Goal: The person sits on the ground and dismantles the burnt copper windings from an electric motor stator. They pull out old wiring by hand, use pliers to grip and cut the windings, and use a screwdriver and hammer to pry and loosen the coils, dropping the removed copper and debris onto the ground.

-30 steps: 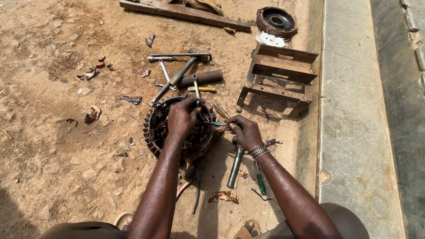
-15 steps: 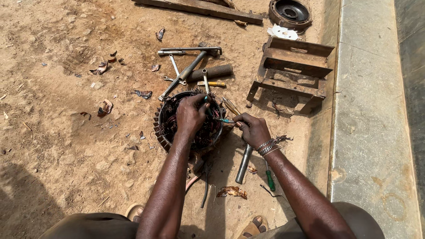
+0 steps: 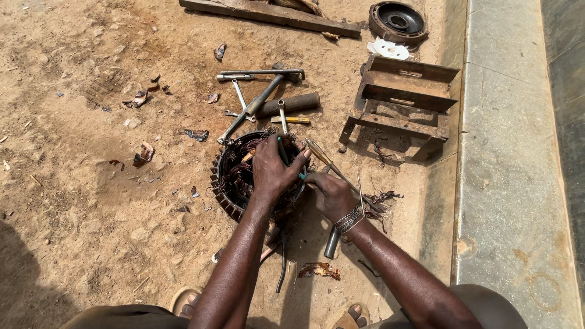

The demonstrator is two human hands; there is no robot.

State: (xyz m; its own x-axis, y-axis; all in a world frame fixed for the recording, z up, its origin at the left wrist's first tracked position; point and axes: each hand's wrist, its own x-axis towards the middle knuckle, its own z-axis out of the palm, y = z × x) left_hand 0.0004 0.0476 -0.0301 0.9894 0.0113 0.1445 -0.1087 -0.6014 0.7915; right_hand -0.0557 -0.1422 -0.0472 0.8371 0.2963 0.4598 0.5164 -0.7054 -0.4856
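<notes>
Nearest the camera, two sandalled feet [image 3: 189, 300] at the bottom edge on sandy ground [image 3: 91, 201]; just ahead of them, a crumpled brown scrap [image 3: 320, 269] and a short grey metal pipe [image 3: 332, 242] lying on the sand.

Further on, left hand [image 3: 273, 170] spread over the top of a round motor stator [image 3: 228, 183], fingers curled down onto its dark copper windings, pressed onto it rather than closed around anything; stator resting flat on the ground, toothed outer rim showing at its left side. Right hand [image 3: 329, 194] just beside the stator's right edge, wrist ringed with metal bracelets [image 3: 350, 217], fingers closed on a slim teal-handled tool [image 3: 300, 175] whose tip reaches in under the left hand; hands close together, touching or nearly so; cannot tell which. Loose tangled wire strands [image 3: 381, 200] on the ground to the right of the right hand.

Beyond the stator, a scatter of tools: a yellow-handled screwdriver [image 3: 291, 120], a thick dark cylinder [image 3: 289, 105], a long metal bar [image 3: 253, 109] lying diagonally, a small open-ended spanner [image 3: 241, 97]. To the right, a rusty metal stand [image 3: 402, 103] beside a pale concrete kerb [image 3: 506, 170].

Farthest off, a wooden plank [image 3: 268, 13] along the top edge; a round dark motor end cover [image 3: 397, 21] with a white disc [image 3: 390, 49] just beside it.
</notes>
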